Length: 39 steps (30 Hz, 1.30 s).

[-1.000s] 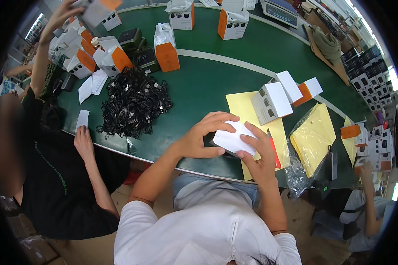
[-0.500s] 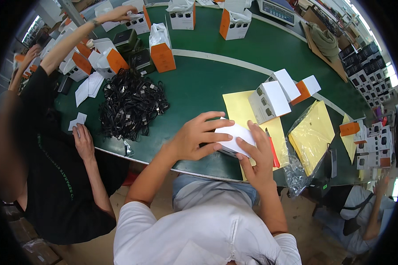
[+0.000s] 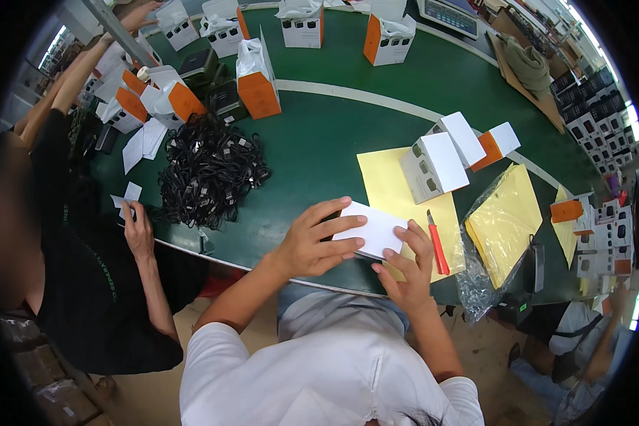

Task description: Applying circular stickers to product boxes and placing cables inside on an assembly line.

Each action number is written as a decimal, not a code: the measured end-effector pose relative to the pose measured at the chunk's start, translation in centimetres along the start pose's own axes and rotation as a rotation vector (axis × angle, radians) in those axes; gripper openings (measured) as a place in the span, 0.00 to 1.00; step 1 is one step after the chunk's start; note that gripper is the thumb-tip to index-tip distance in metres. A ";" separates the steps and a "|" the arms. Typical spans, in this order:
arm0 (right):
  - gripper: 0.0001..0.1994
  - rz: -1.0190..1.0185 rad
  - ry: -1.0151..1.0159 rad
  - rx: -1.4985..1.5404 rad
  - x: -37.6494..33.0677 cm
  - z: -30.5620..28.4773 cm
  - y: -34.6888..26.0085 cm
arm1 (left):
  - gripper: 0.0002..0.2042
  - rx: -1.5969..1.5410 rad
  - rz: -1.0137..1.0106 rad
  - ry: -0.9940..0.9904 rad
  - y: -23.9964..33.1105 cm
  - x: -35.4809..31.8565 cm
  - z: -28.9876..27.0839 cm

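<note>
A small carton (image 3: 375,228) with a plain white top is between my two hands, above the table's near edge. On its left end, my left hand (image 3: 314,240) lies with fingers over the top face. At its right end, my right hand (image 3: 409,266) grips the edge and corner with curled fingers. Its side faces are mostly hidden. Just right of my right hand, a red-handled knife (image 3: 438,247) lies on a yellow sheet (image 3: 387,174). Beyond it stand closed white cartons with pictures on the side, the nearest carton (image 3: 433,167) resting partly on the sheet.
A heap of black cables (image 3: 209,170) lies to the left. Bagged yellow sheets (image 3: 504,220) are on the right. Opened orange-and-white boxes (image 3: 260,92) and a scale (image 3: 449,17) stand farther back. At left, a co-worker's hand (image 3: 139,231) touches small white papers.
The carton has tilted and turned slightly in my hands, showing more of its white top. My right hand has shifted lower, uncovering the knife. The co-worker's far arm has moved away from an opened box.
</note>
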State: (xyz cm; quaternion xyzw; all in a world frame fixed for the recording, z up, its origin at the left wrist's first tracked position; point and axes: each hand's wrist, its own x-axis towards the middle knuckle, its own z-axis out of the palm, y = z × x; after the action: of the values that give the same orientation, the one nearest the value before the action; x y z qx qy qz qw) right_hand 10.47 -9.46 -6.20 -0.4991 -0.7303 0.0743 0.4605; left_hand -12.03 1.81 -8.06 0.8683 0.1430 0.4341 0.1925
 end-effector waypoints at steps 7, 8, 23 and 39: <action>0.23 0.083 -0.018 0.109 -0.1 0.2 -0.8 | 0.17 -0.290 -0.261 -0.003 1.4 2.6 -1.9; 0.26 0.090 -0.063 0.112 0.2 -0.2 -0.6 | 0.18 -0.318 -0.312 -0.159 0.9 3.7 -2.9; 0.23 0.237 -0.027 0.336 -1.8 -4.2 0.5 | 0.32 -0.783 -0.749 -0.019 -20.6 20.6 2.4; 0.21 0.245 -0.068 0.292 -1.9 -5.8 1.5 | 0.52 -0.332 -0.567 0.395 -19.4 20.9 -0.5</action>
State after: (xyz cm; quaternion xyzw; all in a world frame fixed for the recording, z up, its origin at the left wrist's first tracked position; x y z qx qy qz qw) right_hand 15.97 -12.28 -4.88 -0.5094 -0.6606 0.2520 0.4906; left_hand -1.86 27.75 -2.06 0.6509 0.3396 0.5397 0.4119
